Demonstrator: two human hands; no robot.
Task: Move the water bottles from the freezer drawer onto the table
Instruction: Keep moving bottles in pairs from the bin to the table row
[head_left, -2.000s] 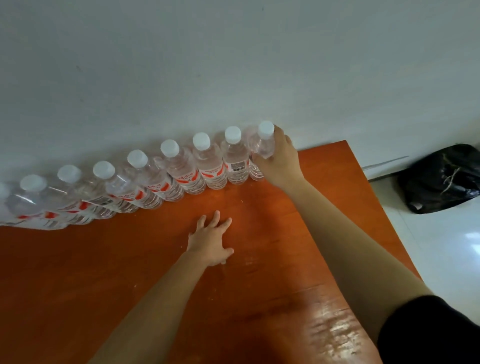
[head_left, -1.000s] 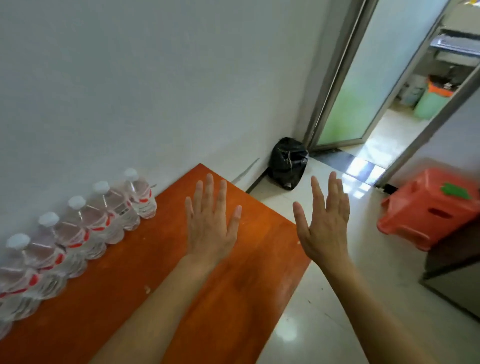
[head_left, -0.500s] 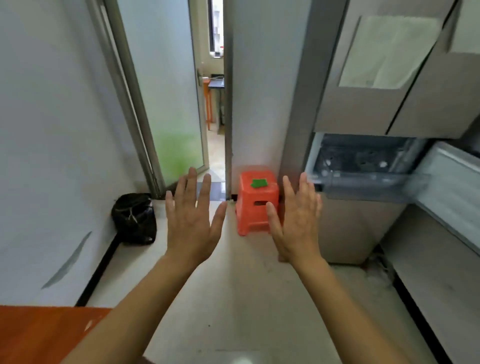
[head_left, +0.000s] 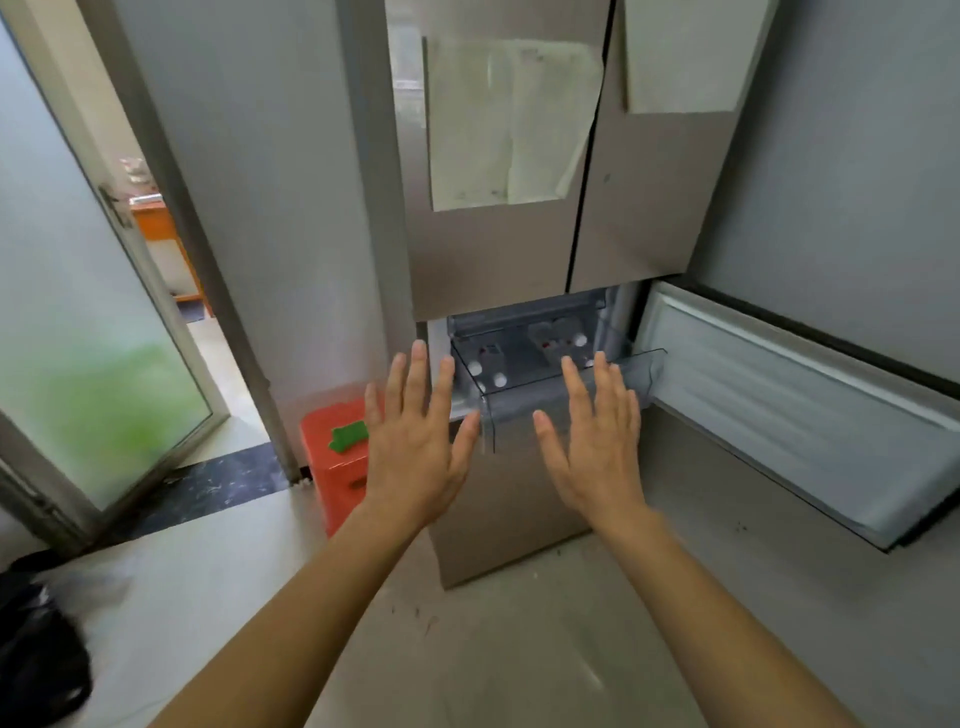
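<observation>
Several water bottles (head_left: 519, 358) sit in the open freezer drawer (head_left: 514, 415), white caps showing; the left hand (head_left: 415, 447) and right hand (head_left: 597, 447) hover before it, fingers spread, empty. Probably heavy, cold and slick, so each is best gripped round the body.

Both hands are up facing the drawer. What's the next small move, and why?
Probably reach the right hand over the drawer front to a bottle: it and the left hand are open and empty, the drawer stands open, and white-capped bottles sit inside.

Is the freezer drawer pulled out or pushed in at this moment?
Pulled out. The clear freezer drawer juts forward beside the open freezer door, and white bottle caps show inside it.
</observation>
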